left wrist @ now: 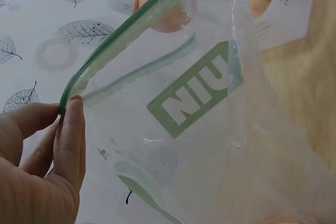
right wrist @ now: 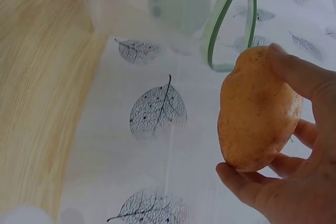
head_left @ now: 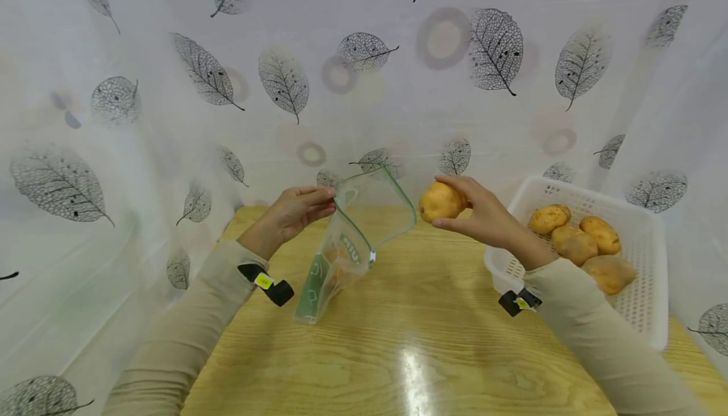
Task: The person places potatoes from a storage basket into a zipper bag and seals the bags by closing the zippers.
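Observation:
A clear zip bag [head_left: 352, 239] with green edging and a green printed label hangs from my left hand [head_left: 296, 214], which pinches a corner of its rim. The bag's mouth gapes toward the right, and an orange-brown shape shows blurred through its lower part. In the left wrist view, thumb and fingers [left wrist: 68, 140] nip the green zip strip [left wrist: 105, 45]. My right hand [head_left: 480, 214] grips a yellow-brown potato [head_left: 440, 201] between thumb and fingers, just right of the bag's opening. The right wrist view shows this potato [right wrist: 257, 108] close up, near the green rim.
A white perforated plastic basket [head_left: 651, 277] stands at the right of the wooden table [head_left: 409, 321], under my right forearm, with several potatoes [head_left: 574, 245] inside. White leaf-print sheeting [head_left: 318, 18] hangs behind the table and at both sides.

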{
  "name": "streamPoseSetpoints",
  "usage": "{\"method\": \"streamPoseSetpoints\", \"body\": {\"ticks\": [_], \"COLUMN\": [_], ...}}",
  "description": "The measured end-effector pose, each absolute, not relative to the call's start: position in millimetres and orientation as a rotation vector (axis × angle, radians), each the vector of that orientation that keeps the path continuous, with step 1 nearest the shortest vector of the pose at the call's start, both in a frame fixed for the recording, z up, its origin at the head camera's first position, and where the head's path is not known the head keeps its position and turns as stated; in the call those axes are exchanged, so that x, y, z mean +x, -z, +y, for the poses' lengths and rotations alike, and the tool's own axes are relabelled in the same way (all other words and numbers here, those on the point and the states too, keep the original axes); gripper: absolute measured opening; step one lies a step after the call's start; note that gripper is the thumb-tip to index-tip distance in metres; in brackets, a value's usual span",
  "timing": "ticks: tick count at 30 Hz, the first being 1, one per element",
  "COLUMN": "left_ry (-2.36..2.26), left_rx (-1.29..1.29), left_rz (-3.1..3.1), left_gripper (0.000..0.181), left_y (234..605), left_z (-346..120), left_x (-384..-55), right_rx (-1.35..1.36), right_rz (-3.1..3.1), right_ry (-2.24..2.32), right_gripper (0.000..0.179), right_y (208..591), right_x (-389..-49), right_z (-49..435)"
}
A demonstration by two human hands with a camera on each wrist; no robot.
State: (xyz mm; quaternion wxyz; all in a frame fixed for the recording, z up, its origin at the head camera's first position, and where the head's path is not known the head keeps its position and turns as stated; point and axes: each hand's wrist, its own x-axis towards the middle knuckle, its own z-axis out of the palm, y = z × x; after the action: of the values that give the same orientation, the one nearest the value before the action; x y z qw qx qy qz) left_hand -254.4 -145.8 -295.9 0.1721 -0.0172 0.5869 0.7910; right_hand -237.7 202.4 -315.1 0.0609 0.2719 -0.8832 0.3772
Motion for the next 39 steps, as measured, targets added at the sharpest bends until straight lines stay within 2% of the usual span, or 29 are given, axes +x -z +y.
{"method": "streamPoseSetpoints", "body": {"ticks": [17, 39], "left_ry": [-2.242, -2.24], "left_rx": [-0.013, 0.002], "left_rz": [1.667, 1.658], "left_gripper": [0.02, 0.021], "left_y": [297, 299], "left_z": [-148, -146], "left_x": [-254, -255], "right_rx": [1.16, 1.253], "right_rz": [-2.56, -2.669], "right_ry": [-1.109, -1.015], "right_gripper": [0.078, 0.08], "right_y": [314, 315], "right_x": [-249, -250], "right_z": [160, 147]}}
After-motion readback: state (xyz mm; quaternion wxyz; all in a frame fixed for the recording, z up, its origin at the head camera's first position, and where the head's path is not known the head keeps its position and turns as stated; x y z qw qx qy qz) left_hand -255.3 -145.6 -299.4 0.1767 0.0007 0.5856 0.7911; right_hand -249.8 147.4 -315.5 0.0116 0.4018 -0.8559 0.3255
